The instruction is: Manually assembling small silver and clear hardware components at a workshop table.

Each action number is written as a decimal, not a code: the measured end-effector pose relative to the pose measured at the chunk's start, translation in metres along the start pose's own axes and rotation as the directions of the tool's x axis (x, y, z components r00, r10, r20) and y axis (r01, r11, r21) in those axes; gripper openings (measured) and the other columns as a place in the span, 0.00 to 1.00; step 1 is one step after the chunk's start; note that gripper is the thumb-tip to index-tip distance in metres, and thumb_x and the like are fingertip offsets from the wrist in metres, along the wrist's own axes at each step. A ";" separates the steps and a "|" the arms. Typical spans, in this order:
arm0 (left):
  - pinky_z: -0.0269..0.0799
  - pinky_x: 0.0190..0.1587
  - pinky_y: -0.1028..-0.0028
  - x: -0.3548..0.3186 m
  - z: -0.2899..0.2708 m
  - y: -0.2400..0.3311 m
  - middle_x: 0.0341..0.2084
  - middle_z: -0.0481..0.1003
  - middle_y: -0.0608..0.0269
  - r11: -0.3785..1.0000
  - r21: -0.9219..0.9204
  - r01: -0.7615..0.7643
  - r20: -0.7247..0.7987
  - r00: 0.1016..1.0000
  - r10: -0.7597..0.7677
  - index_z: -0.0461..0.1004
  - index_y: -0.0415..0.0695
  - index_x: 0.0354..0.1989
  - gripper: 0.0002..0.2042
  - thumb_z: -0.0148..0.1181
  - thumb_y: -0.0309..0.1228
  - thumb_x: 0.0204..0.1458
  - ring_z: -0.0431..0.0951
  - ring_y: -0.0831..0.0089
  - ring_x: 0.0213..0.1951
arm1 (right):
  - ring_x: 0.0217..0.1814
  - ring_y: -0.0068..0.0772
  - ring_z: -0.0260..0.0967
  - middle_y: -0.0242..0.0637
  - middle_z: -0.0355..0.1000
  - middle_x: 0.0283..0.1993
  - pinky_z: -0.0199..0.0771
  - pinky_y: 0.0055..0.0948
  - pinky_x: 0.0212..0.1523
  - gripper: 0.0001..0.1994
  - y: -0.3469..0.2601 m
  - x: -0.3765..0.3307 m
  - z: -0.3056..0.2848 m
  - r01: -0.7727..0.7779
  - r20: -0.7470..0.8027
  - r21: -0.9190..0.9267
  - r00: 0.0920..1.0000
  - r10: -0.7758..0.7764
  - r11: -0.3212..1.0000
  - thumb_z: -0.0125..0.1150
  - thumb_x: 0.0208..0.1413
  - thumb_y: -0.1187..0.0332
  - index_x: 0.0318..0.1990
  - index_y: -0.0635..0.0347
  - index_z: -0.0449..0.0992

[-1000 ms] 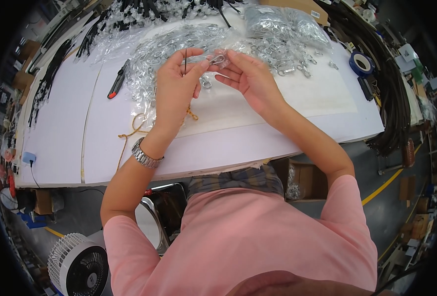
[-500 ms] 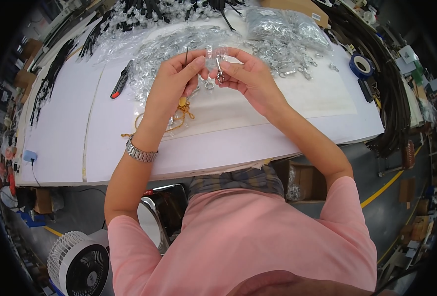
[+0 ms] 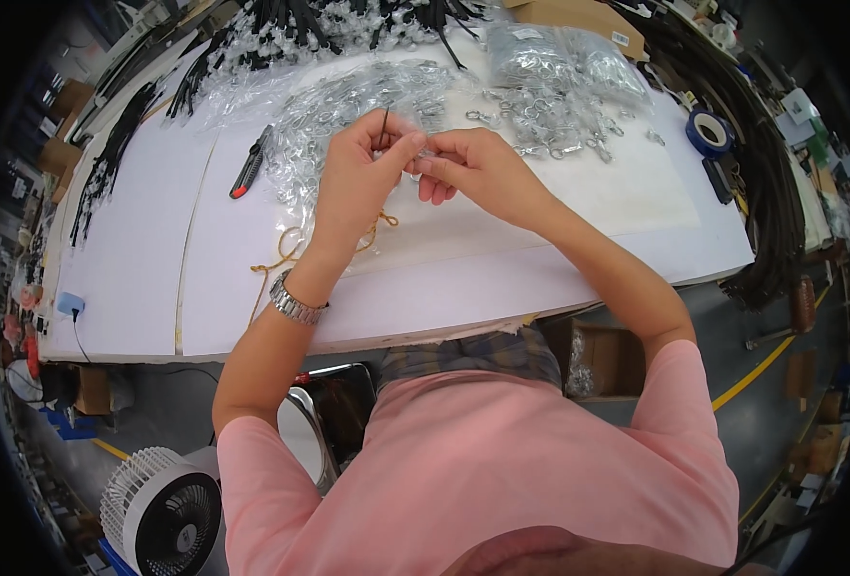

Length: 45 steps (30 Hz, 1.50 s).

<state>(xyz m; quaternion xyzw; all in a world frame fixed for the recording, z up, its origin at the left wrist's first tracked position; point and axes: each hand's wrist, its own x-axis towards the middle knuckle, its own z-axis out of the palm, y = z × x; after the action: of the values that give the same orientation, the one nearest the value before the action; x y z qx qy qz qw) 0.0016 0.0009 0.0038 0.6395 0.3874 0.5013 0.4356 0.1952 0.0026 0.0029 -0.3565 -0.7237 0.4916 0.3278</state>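
Above the table, my left hand (image 3: 369, 163) and my right hand (image 3: 482, 175) meet at their fingertips. From the curled fingers of my left hand sticks up a thin dark rod (image 3: 384, 125); its lower end is hidden. My right hand is closed in a pinch, and what lies between its fingertips is covered. Just behind my hands spreads a heap of small clear bags (image 3: 348, 96) with metal pieces in them. A yellow-brown cord (image 3: 286, 252) lies under and beside my left wrist.
Loose metal snap hooks (image 3: 550, 134) lie at the right, before filled plastic bags (image 3: 530, 58). A box cutter (image 3: 249, 165) is on the left, blue tape (image 3: 709, 132) at the far right. Black straps (image 3: 113, 154) lie at the left edge. A fan (image 3: 161, 514) stands below.
My hands have come together and slightly lower. The metal snap hook that showed in my right fingers, and the small clear bag by them, are now hidden.
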 end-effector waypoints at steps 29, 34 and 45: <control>0.50 0.20 0.84 0.013 -0.036 0.000 0.20 0.68 0.76 0.831 -0.442 0.338 0.251 0.936 -0.247 0.78 0.40 0.45 0.10 0.57 0.34 0.65 0.60 0.89 0.18 | 0.30 0.21 0.76 0.32 0.79 0.29 0.75 0.21 0.34 0.13 0.004 -0.013 -0.021 -0.146 0.124 0.514 0.988 0.095 0.845 0.66 0.62 0.61 0.39 0.65 0.83; 0.57 0.28 0.82 0.007 -0.018 0.016 0.25 0.75 0.72 0.982 0.132 0.135 0.232 0.959 -0.163 0.75 0.38 0.60 0.17 0.50 0.27 0.65 0.61 0.85 0.23 | 0.29 0.22 0.76 0.35 0.80 0.28 0.75 0.20 0.32 0.12 0.011 -0.014 -0.026 0.029 -0.054 0.305 0.998 -0.013 0.952 0.64 0.63 0.63 0.36 0.64 0.84; 0.64 0.29 0.79 -0.011 0.013 0.009 0.24 0.76 0.68 0.971 0.230 0.057 0.245 0.963 -0.115 0.74 0.37 0.59 0.16 0.48 0.27 0.67 0.67 0.82 0.24 | 0.33 0.18 0.73 0.33 0.78 0.31 0.75 0.21 0.36 0.10 0.015 -0.019 0.004 0.076 -0.216 0.197 0.976 -0.032 0.977 0.57 0.67 0.69 0.42 0.67 0.81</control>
<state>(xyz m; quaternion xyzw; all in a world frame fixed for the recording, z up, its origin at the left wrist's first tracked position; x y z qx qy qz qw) 0.0130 -0.0143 0.0078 0.7257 0.4087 0.3488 0.4297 0.2052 -0.0111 -0.0143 -0.3515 -0.6399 0.5134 0.4511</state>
